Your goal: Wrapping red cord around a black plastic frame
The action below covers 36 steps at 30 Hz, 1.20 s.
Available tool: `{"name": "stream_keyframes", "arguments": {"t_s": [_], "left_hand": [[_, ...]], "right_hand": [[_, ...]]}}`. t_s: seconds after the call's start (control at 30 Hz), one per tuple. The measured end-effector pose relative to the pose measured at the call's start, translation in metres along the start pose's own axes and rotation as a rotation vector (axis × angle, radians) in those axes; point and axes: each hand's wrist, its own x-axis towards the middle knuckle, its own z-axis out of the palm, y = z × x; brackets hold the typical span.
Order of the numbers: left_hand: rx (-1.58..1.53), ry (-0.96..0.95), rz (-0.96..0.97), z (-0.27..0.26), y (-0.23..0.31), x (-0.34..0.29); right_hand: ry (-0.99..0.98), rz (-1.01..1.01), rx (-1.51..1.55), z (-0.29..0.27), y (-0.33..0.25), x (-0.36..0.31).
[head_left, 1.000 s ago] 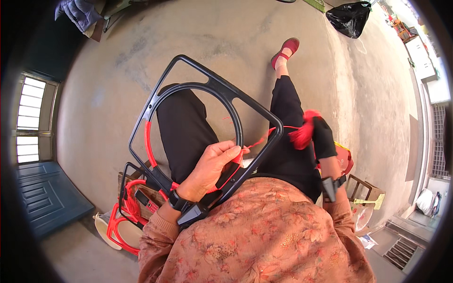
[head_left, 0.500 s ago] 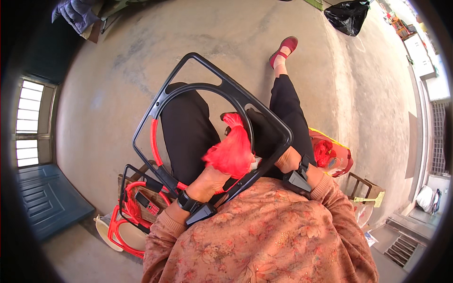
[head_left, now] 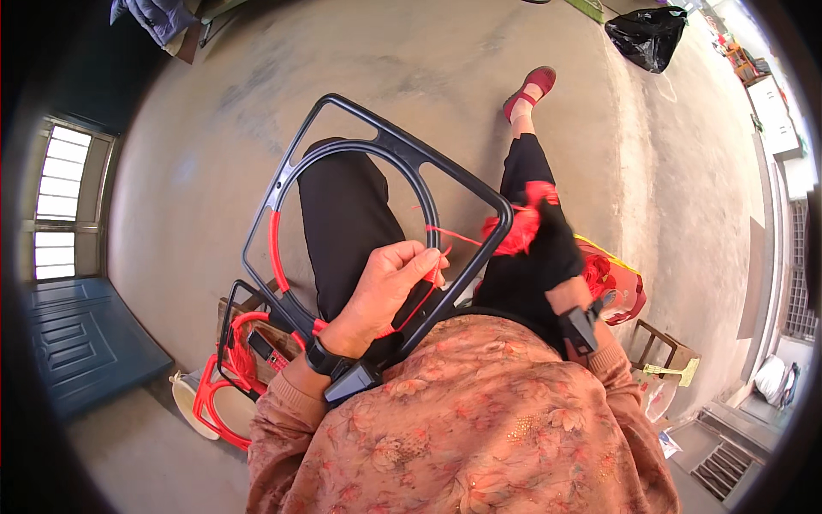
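Observation:
A black squarish plastic frame point(head_left: 398, 144) with a round ring inside it lies tilted over my lap. Red cord wraps parts of the ring. My left hand point(head_left: 381, 291) pinches the ring's right side, thumb on top, where the red wrapping point(head_left: 433, 272) runs. From there a thin red strand point(head_left: 458, 234) stretches rightward, passing the frame's outer bar. It leads to a loose bundle of red cord point(head_left: 516, 233), blurred by motion. My right hand point(head_left: 548, 267), in a dark glove, is closed round that bundle; its fingers are smeared and merge with my black trousers.
At the left, another black frame point(head_left: 223, 338), red-wrapped pieces point(head_left: 205, 411) and a phone point(head_left: 268, 350) sit on a low stool. To the right stands a red bag point(head_left: 631, 293) holding more red cord, near a wooden stool point(head_left: 681, 354). A black plastic bag point(head_left: 648, 38) lies far right.
My right hand has pulled the red bundle from inside the ring out to the right, beyond the frame, drawing the strand taut. My left hand has shifted up the ring and now pinches its right side.

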Motion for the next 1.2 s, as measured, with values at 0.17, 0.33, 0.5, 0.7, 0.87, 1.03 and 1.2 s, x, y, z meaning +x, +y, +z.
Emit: {"name": "stream_keyframes", "arguments": {"t_s": [0.17,0.33,0.5,0.7,0.87,1.03,1.2], "left_hand": [[-0.168,0.03,-0.092,-0.006,-0.014,0.009],[-0.273,0.004,-0.051,0.003,-0.012,0.011],[-0.233,-0.009,-0.007,-0.001,-0.015,0.012],[-0.173,-0.074,-0.115,0.01,-0.015,0.011],[-0.134,-0.173,-0.192,0.015,-0.013,0.012],[-0.199,-0.182,-0.134,0.015,-0.014,0.01],[-0.258,-0.198,-0.095,0.003,-0.034,0.016]], "right_hand": [[0.247,-0.175,-0.141,-0.022,-0.052,-0.057],[0.272,-0.216,-0.099,-0.045,-0.053,-0.072],[0.561,-0.395,-0.031,-0.108,-0.084,-0.05],[0.409,-0.569,-1.478,-0.043,-0.026,0.006],[-0.044,-0.06,-0.476,0.01,0.034,-0.015],[-0.011,-0.086,-0.399,0.001,0.029,-0.044],[0.017,-0.107,-0.311,0.002,0.029,-0.029]]}}
